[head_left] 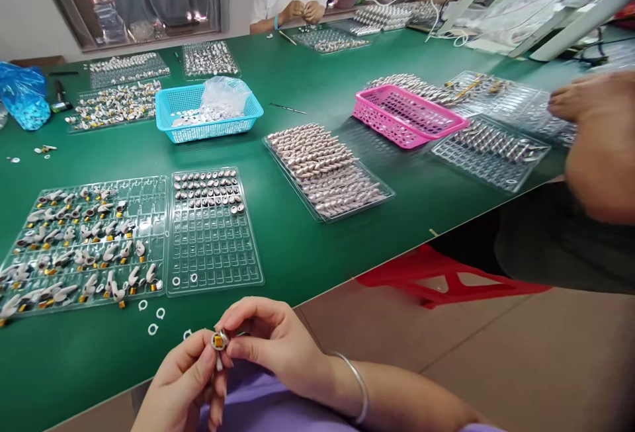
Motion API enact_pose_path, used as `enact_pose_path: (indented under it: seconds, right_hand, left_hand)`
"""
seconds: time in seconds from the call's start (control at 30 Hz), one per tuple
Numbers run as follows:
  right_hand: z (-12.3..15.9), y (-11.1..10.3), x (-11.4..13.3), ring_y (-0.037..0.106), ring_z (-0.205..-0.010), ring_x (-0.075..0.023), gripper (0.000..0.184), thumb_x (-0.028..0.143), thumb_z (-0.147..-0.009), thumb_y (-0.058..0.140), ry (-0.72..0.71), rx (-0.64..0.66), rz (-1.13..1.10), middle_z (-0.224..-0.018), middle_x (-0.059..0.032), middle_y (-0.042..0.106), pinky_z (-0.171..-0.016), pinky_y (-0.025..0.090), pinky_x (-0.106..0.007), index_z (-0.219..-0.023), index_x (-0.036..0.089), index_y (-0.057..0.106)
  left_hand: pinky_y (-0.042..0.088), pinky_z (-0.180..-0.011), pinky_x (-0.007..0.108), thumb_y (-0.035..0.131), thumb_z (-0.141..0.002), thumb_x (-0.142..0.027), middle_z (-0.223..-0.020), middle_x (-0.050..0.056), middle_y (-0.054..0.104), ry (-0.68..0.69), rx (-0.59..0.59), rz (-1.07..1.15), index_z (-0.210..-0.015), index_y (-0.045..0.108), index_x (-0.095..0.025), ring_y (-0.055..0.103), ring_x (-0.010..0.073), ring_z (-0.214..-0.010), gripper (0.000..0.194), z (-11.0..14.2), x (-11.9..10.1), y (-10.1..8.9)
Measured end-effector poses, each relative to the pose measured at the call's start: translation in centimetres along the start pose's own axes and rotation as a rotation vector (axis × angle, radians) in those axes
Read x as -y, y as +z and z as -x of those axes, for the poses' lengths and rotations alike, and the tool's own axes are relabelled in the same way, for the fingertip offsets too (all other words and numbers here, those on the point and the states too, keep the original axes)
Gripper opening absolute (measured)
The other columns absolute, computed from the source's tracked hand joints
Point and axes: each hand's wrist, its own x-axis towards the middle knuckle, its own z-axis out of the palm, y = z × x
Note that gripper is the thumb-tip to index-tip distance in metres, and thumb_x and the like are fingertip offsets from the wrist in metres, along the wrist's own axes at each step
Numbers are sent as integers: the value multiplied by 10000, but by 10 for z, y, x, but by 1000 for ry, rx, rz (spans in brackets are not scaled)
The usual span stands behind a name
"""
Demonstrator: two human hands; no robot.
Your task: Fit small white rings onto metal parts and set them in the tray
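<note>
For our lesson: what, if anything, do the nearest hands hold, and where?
A small white piece, its round end pinched by left hand and right hand.

Light: even, fairly bright
Glare: glinting off this clear tray [216,255]
Shadow: soft by the pink basket [384,129]
Edges: stretched, right blurring

Green table [317,251], pink basket [397,129].

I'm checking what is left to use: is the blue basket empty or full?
Partly filled: the blue basket holds small white pieces and a translucent plastic bag.
</note>
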Motion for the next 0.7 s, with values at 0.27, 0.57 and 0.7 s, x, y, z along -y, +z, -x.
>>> enact_pose_path:
  seconds: [0.27,0.57,0.7]
  right_hand:
    - [3,-1,1,650,-706,-117,145,212,-775,762,-105,52,133,-847,-15,676,-724,523,-280,-893,184,684]
    - [5,0,5,638,-825,-137,115,253,-836,695,-221,39,368,-905,-56,668,-778,525,-270,-927,182,695]
    - [5,2,7,643,-843,-142,107,253,-861,664,-229,43,394,-906,-61,678,-785,523,-269,-929,179,697]
  left_hand:
    - [367,-370,134,798,-685,-483,-501,-35,556,-4,-5,-2,-700,664,-140,471,40,-364,369,0,2,-3]
    - [335,-381,144,786,-708,-465,-479,-20,579,-33,42,31,-688,665,-137,495,52,-350,350,0,4,-8]
    - [325,-386,142,787,-711,-452,-464,-14,585,-38,67,43,-682,672,-132,503,52,-345,342,0,4,-8]
